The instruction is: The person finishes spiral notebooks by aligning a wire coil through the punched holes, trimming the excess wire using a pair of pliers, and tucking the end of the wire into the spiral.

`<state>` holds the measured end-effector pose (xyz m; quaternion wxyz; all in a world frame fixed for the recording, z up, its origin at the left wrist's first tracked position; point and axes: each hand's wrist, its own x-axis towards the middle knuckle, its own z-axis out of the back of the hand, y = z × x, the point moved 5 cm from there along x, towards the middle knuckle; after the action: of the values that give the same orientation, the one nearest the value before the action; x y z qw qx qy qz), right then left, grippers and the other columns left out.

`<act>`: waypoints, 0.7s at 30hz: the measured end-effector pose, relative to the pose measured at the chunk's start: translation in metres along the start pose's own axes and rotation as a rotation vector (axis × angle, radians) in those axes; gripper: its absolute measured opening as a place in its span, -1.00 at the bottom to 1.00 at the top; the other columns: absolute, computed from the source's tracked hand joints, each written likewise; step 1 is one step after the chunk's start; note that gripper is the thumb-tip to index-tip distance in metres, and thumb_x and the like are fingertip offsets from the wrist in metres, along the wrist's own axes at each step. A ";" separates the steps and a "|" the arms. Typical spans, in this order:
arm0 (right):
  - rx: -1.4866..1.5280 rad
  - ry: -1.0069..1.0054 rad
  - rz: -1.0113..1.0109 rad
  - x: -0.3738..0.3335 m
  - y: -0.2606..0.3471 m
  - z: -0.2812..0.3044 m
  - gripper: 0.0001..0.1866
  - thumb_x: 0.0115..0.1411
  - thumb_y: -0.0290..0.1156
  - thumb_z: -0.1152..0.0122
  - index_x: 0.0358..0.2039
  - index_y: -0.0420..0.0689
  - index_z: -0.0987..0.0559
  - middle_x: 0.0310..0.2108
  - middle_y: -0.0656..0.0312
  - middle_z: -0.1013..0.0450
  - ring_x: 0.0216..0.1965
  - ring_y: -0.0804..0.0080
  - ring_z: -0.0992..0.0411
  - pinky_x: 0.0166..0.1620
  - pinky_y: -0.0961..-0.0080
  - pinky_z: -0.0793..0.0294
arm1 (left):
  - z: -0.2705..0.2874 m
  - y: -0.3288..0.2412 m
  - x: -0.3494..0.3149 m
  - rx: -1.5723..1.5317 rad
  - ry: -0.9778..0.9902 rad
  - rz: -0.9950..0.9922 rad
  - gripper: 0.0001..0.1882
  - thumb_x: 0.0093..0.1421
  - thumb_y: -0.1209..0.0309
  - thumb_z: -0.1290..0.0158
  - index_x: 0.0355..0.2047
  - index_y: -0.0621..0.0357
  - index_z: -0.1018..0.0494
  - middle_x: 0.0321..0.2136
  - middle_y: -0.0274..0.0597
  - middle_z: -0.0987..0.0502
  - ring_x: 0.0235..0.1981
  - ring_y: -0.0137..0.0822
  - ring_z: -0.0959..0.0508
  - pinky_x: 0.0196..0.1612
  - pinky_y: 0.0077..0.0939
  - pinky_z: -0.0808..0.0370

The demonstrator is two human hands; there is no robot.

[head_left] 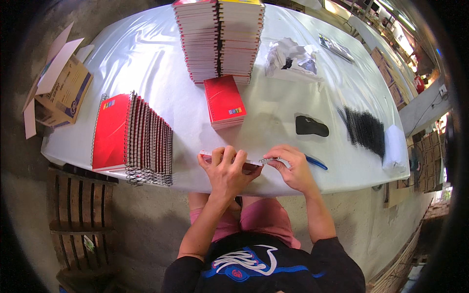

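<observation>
At the table's near edge my left hand (225,168) grips a thin red notebook (207,155) standing on its edge. Just to its right, my right hand (292,167) pinches a metal spiral coil (267,160) at the notebook's end. A blue-handled tool (316,163) lies right behind my right hand. A small pile of red notebooks (224,101) sits in the table's middle, beyond my hands.
A row of bound red spiral notebooks (132,133) leans at the left. Two tall stacks of notebooks (220,39) stand at the back. Black coils (364,129), a black object (311,126) and crumpled plastic (292,59) lie right. A cardboard box (61,88) and wooden crate (80,215) stand left.
</observation>
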<state>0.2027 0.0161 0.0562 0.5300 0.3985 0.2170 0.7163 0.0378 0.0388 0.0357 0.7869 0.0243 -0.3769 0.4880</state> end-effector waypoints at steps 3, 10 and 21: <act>0.067 0.144 0.061 0.004 0.001 0.003 -0.85 0.05 -0.48 -0.23 -0.30 -0.09 -0.59 -0.38 0.18 -0.50 -0.37 0.21 -0.46 -0.28 0.41 -0.37 | 0.000 0.000 0.002 0.008 0.043 0.045 -0.53 -0.33 -0.02 -0.31 -0.46 -0.07 -0.45 -0.36 -0.38 -0.38 -0.25 -0.28 -0.37 -0.11 0.08 -0.10; 0.026 0.288 -0.359 0.006 0.010 0.001 -0.64 0.09 -0.41 -0.24 -0.07 -0.11 -0.50 -0.41 0.08 -0.48 -0.57 0.23 -0.44 -0.42 0.42 -0.42 | -0.002 0.006 -0.002 -0.026 0.037 0.020 -0.39 -0.26 -0.12 -0.24 -0.24 -0.07 -0.44 -0.35 -0.36 -0.34 -0.22 -0.29 -0.35 -0.09 0.03 -0.10; -0.036 0.425 -0.036 -0.004 0.005 -0.004 -0.61 0.14 -0.51 -0.10 0.02 -0.05 -0.45 -0.36 0.09 -0.48 -0.44 0.32 -0.46 -0.34 0.46 -0.45 | -0.005 0.008 -0.003 -0.048 0.106 -0.031 -0.46 -0.22 -0.03 -0.27 -0.26 -0.06 -0.45 -0.35 -0.36 -0.33 -0.21 -0.28 -0.35 -0.10 -0.02 -0.12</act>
<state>0.1969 0.0109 0.0558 0.4921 0.2251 0.3180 0.7785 0.0334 0.0423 0.0279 0.8135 -0.0142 -0.3460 0.4672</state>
